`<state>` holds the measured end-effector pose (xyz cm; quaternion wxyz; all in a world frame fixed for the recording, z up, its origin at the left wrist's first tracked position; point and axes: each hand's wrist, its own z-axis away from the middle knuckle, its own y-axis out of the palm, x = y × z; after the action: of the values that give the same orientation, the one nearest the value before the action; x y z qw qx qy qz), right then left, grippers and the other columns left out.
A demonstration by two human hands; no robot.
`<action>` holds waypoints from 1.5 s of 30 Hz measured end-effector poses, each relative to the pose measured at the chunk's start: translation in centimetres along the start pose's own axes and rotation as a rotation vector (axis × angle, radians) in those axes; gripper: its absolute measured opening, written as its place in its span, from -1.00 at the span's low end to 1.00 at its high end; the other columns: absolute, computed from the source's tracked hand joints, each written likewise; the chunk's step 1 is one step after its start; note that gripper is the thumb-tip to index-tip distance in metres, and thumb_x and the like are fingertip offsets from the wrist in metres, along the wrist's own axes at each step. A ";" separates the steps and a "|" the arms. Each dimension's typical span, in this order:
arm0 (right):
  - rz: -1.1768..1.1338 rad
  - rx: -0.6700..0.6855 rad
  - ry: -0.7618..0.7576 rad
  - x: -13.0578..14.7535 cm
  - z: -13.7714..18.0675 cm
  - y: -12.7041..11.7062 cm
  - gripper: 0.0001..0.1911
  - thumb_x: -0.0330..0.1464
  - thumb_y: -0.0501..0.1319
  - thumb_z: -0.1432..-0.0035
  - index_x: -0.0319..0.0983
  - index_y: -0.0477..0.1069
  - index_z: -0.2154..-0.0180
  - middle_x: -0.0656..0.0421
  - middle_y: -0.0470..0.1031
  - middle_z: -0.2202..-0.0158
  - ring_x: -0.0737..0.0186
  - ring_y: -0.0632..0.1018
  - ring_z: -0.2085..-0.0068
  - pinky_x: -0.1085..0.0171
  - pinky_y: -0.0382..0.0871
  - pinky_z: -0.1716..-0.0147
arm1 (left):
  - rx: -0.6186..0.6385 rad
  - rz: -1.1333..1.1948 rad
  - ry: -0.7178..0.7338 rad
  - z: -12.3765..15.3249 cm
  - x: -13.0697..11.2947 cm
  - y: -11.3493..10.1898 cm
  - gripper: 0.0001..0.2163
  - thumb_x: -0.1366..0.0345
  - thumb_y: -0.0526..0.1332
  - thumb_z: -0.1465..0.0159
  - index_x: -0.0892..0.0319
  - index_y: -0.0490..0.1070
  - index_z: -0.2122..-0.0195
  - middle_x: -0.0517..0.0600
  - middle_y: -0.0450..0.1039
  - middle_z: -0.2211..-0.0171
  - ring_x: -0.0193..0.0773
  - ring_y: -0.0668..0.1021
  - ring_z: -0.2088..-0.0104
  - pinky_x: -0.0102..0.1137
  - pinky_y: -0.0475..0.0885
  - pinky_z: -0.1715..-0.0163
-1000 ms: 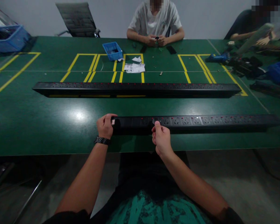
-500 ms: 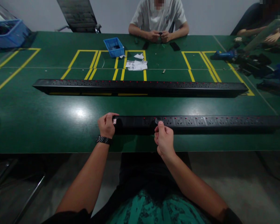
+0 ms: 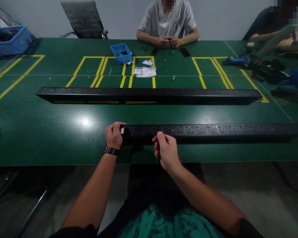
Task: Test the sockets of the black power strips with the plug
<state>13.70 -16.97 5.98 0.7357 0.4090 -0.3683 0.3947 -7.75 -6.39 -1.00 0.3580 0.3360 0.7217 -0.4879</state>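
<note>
A long black power strip [image 3: 213, 131] with a row of sockets and small red marks lies across the near part of the table. My left hand [image 3: 113, 135] is closed around its left end, beside a small pale label [image 3: 122, 131]. Over the strip's front edge, near the leftmost sockets, is my right hand [image 3: 167, 149], thumb and fingers curled together as in a pinch. Whatever sits in those fingers, if anything, is hidden. Farther back, parallel to the first, lies a second long black power strip [image 3: 149, 94], which neither hand touches.
Yellow tape lines mark the green table [image 3: 64, 132]. Beyond the far strip are a small blue bin [image 3: 121, 54] and paper scraps [image 3: 145, 71]. A larger blue bin [image 3: 10, 39] stands at the far left. One person [image 3: 167, 26] sits opposite; another sits at far right, near dark tools.
My right hand has moved a little left along the near strip and slightly down. A dark piece seen at its fingertips before no longer shows. My left hand keeps its place.
</note>
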 end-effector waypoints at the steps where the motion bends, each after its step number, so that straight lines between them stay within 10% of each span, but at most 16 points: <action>1: -0.003 -0.015 0.015 -0.7 -0.1 0.1 -0.54 0.00 0.29 -0.27 -0.26 0.48 0.43 0.29 0.32 0.63 0.45 0.29 0.68 0.44 0.11 0.75 | 0.003 0.003 0.003 0.0 -0.1 0.0 -0.55 0.15 -0.01 -0.41 0.15 0.66 0.36 0.05 0.59 0.41 -0.20 0.54 0.36 -0.32 0.31 0.37; 45: 0.011 -0.066 0.067 -1.8 -1.3 0.6 -0.52 0.03 0.26 -0.26 -0.22 0.41 0.46 0.36 0.23 0.68 0.45 0.16 0.72 0.41 0.19 0.80 | 0.012 0.006 -0.016 0.1 0.5 0.0 -0.55 0.12 0.00 -0.43 0.12 0.67 0.34 0.03 0.57 0.43 -0.20 0.55 0.38 -0.32 0.34 0.39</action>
<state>12.71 -16.10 4.10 0.7586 0.3691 -0.3582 0.4000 -8.01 -6.42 -1.47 0.3632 0.3362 0.7150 -0.4938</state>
